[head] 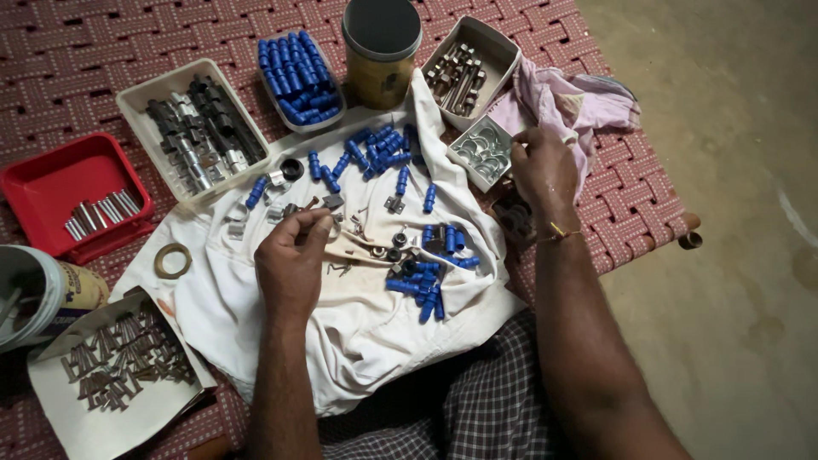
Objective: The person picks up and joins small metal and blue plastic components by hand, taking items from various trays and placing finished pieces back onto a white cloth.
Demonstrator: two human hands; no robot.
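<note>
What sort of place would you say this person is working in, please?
Probably an informal home workshop rather than a factory: the person sits at a woven cot with a white cloth spread as a bench, sorting blue plastic sleeves and metal pins in small trays.

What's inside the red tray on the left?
The red tray holds a small row of silver metal pins, lying side by side near its front right corner. The rest of its floor shows bare red; nothing covers it.

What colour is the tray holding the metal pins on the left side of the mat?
Red. The tray shows clearly in the head view, with silver metal pins lying in it.
</note>
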